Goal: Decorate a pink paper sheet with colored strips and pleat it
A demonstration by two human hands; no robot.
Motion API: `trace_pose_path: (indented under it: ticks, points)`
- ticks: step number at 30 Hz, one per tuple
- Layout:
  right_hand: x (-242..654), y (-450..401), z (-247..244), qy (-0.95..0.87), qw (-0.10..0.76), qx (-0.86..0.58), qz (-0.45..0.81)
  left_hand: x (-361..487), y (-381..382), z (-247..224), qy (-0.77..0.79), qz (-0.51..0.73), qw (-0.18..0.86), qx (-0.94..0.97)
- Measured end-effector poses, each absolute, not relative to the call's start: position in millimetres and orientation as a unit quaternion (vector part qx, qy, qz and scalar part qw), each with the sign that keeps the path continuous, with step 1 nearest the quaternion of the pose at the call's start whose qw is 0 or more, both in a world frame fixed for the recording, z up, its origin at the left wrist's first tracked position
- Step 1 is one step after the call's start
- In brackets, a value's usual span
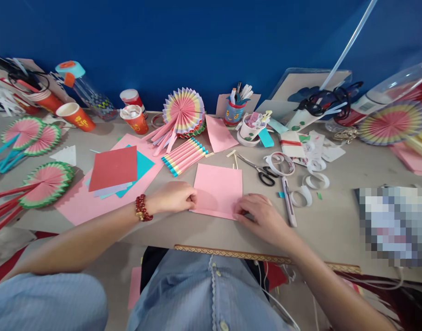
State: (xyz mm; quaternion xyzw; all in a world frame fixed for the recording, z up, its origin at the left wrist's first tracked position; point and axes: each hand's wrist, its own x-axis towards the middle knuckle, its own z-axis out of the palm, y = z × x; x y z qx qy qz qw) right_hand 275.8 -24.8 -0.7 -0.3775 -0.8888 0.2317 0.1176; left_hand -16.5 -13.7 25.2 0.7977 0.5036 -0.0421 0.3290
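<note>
A sheet of pink paper (217, 188) lies flat on the table in front of me, with a narrow folded strip along its near edge. My left hand (178, 196) is closed, its fingers pinching the near left corner of the sheet. At the near right corner my right hand (262, 216) is curled, thumb and fingertips gripping the folded edge. Just beyond the sheet lies a row of pleated paper strips (185, 156) in pink, yellow and blue. Black-handled scissors (266, 177) rest to the right, beside a roll of tape (280, 164) and a pale utility knife (288, 202).
Red and teal paper squares (113, 169) lie on a large pink sheet (71, 202) at the left. Round paper fans (47, 186) sit farther left, and another fan (183, 110) leans at the back. Paper cups (135, 120), a pen holder (234, 112) and curled tape strips (316, 179) stand around.
</note>
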Motion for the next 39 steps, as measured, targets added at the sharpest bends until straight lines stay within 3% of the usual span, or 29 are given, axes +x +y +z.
trace_pose_path:
  ticks: [10,39]
  points:
    - [275.9,-25.3,0.9,-0.888,0.12,-0.375,0.238,-20.5,-7.4,30.9,0.478,-0.056,0.368,0.795]
    - [275.0,-22.9,1.2,-0.886,0.113,-0.373,0.25,-19.4,-20.7,27.0,0.464,-0.043,0.285,0.837]
